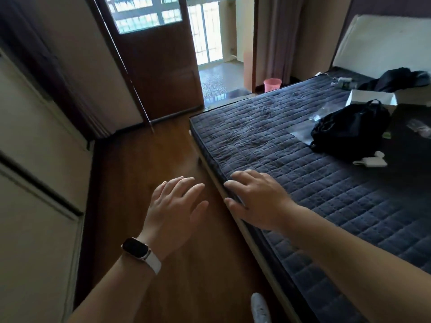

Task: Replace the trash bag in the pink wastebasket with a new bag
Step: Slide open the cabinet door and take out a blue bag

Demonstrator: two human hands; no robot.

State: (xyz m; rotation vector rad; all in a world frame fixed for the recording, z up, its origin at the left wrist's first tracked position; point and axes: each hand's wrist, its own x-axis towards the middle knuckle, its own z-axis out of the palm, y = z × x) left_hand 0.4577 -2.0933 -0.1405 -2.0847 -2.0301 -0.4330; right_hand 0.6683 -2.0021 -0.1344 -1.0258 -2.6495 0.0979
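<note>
Left hand (173, 203): open, fingers straight and spread, palm down, over the wood floor (151, 159). Holds nothing, touches nothing. Smartwatch (136, 249) on the wrist, white strap, dark screen facing up.

Right hand (256, 199): open too, fingers spread and only slightly bent, palm down at the near edge of the mattress (303, 183). Grips nothing. Fingertips at the quilted edge, thumb down the side; real contact or just hovering, cannot tell.

Pink wastebasket (272, 85): far end of the room, on the floor past the far corner of the bed, next to the curtain (279, 31) and right of the open doorway. Well apart from both hands. Stands upright, long axis vertical, mouth facing up. Too small to tell whether there is a bag inside.

Counts:
- hands: 2, both empty
- wastebaskets: 1
- watches: 1
- black bags on the mattress: 1 (349, 129), handle up, lying partly on a clear plastic sheet (303, 127)
- white chargers: 1 (370, 162), just beside the black bag on the near side
- open white boxes: 1 (370, 99), behind the black bag
- dark clothing heaps: 1 (396, 80), up near the headboard

Elsewhere: brown door (158, 66) with a glass top panel, swung open on the left of the doorway. Pale wardrobe (35, 159) along the left wall. Light slipper toe (260, 308) at the bottom edge, on the floor beside the bed base.
</note>
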